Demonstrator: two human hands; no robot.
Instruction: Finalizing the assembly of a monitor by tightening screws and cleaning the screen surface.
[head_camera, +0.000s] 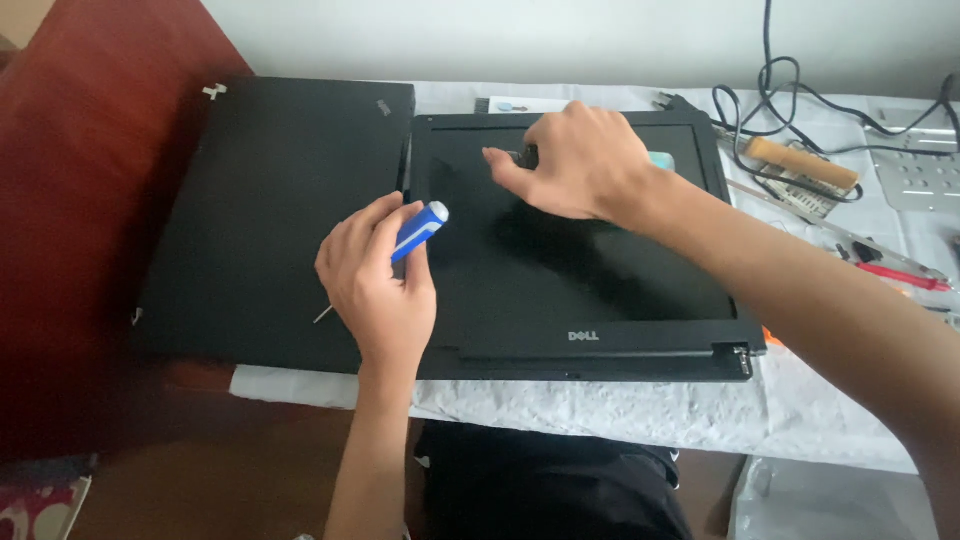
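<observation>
On the laptop screen (580, 270), the right hand (580, 160) pinches a small part; the left hand (375, 285) grips the screwdriver (418, 230). Lift gently.

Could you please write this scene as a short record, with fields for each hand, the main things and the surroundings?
Left hand: shut around a blue-handled screwdriver, its thin shaft pointing down-left over the black lid
Right hand: fingers pinching a small dark part, too small to identify, at the top of the laptop screen
Screen: lies flat, black frame around it, beside the black lid
Surface: white cloth on a table
Right side: wooden-handled tool, black cables, perforated metal plate, red-handled tool
</observation>
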